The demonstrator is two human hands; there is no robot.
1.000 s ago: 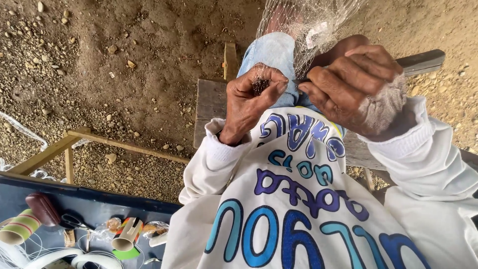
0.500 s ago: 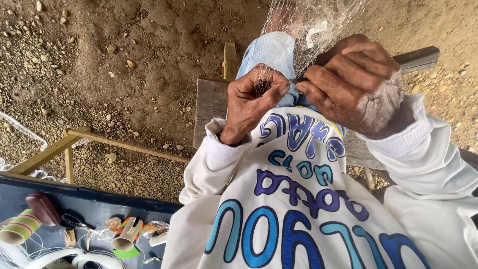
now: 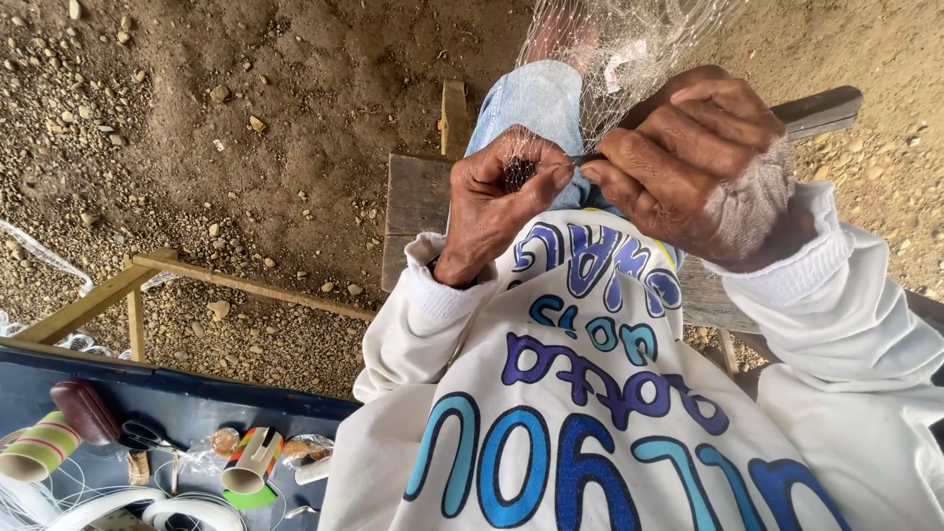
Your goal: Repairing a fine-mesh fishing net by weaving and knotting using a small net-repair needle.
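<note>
Bare brown dirt ground [image 3: 246,118] strewn with pebbles is seen from above, with a weathered wooden bench [image 3: 413,206] under the seated person and a wooden frame [image 3: 128,285] at the left. A fine, clear fishing net [image 3: 629,49] is draped over a knee in blue jeans, its mesh nearly transparent. The net is pinched between both hands at chest height: the left hand [image 3: 497,202] is closed on a dark bunched knot of mesh, the right hand [image 3: 688,162] clamped on the net just beside it, fingertips almost touching. A dark blue tray [image 3: 197,408] at lower left holds striped thread spools [image 3: 44,447], scissors [image 3: 147,438] and coiled white line [image 3: 147,511].
</note>
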